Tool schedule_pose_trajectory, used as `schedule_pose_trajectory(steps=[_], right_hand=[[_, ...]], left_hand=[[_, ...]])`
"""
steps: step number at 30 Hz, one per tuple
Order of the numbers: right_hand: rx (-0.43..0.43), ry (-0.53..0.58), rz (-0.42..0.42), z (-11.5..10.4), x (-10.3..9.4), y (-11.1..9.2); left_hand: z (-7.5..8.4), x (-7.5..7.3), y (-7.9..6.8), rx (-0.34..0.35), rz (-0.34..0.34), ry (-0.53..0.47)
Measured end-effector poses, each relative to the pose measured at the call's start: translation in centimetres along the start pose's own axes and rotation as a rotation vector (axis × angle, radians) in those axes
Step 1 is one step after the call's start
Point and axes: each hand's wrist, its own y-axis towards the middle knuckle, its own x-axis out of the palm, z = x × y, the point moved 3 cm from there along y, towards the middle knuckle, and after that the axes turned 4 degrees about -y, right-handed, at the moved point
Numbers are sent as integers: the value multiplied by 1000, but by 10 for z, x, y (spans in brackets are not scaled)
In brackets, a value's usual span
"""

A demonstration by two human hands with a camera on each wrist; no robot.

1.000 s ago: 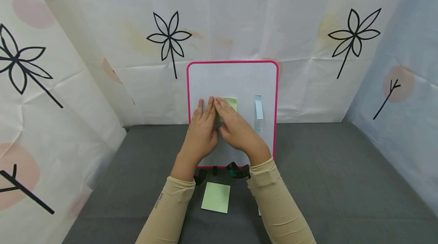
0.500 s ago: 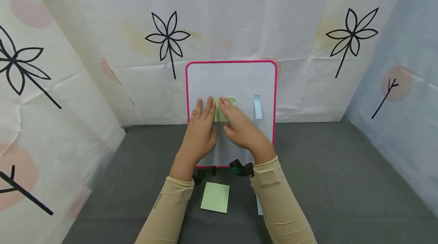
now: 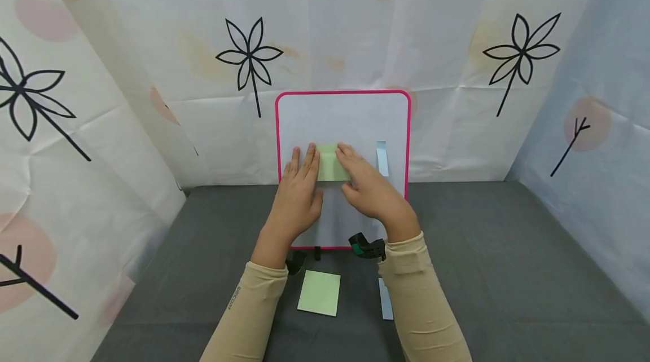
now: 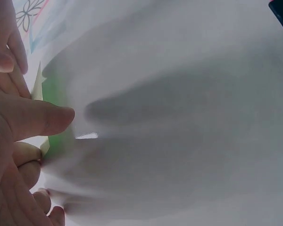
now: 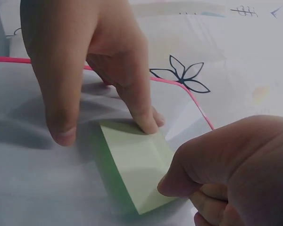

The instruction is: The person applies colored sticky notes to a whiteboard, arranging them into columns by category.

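Observation:
A pale green sticky note (image 3: 332, 166) lies on an upright whiteboard (image 3: 345, 117) with a pink rim. My left hand (image 3: 297, 204) rests straight fingertips on the note's left end, its thumb spread below. At the note's right end, my right hand (image 3: 373, 193) touches with extended fingers. The right wrist view shows the note's (image 5: 134, 165) lower edge standing slightly off the board, a green tint beneath it; the near thumb covers part of it. In the left wrist view, the left thumb (image 4: 42, 117) hides most of the note.
One pale blue strip (image 3: 382, 158) is on the board right of the hands. A green sticky-note pad (image 3: 319, 293) lies on the dark grey table (image 3: 487, 260) between the forearms. Beside the right sleeve lies another blue strip (image 3: 386, 300). Patterned fabric (image 3: 355, 35) stands behind.
My right hand has slid rightward along the note, away from the left hand, uncovering the note's middle. The left hand has stayed in place. More of the blue strip on the table shows.

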Motion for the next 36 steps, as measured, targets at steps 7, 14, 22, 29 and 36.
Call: schedule_pose_trajectory(steps=[7, 14, 22, 29, 36], right_hand=[[16, -16, 2, 4, -7, -5], [21, -16, -10, 3, -10, -8], [-59, 21, 10, -5, 0, -2], [-111, 0, -25, -12, 14, 6], [-124, 13, -31, -14, 21, 10]], left_hand=[[0, 0, 0, -4, -9, 1], [0, 1, 0, -7, -10, -1], [-1, 0, -1, -5, -9, -6], [-1, -1, -2, 11, 1, -33], [-1, -1, -3, 13, -3, -49]])
